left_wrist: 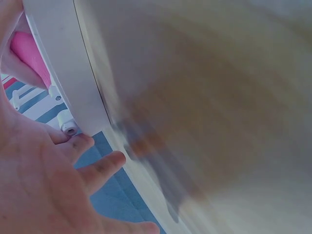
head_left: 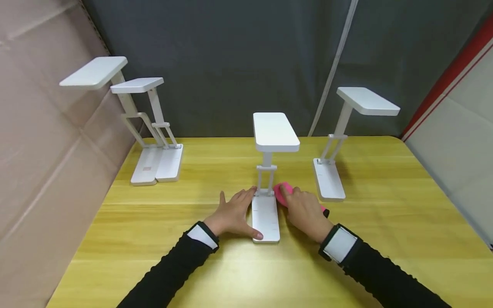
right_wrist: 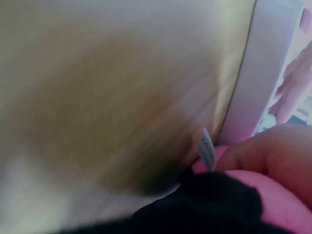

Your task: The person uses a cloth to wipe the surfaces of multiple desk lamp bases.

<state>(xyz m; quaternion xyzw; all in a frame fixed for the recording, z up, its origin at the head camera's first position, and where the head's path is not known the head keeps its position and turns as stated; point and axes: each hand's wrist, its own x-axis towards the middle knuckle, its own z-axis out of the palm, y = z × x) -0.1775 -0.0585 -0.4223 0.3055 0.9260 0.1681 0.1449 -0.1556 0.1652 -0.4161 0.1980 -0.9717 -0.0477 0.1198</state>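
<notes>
A white folding stand [head_left: 265, 216] with a flat rectangular top plate [head_left: 275, 132] stands upright at the middle of the table. My left hand [head_left: 235, 214] rests at the left of its base, thumb tip on the near end and fingertips by the hinge. Those fingers are straight and spread in the left wrist view. On the other side, my right hand [head_left: 306, 214] grips a pink, soft-looking thing [head_left: 283, 194] against the right edge of the base near the hinge. A black end pokes out behind the palm, and a small white tag [right_wrist: 206, 150] shows in the right wrist view.
Two similar white stands [head_left: 144, 167] are placed side by side at the back left, their tops at different heights. Another white stand [head_left: 330, 179] is at the right, close beyond my right hand. Dark curtain [head_left: 215, 68] hangs behind the wooden table [head_left: 154, 265].
</notes>
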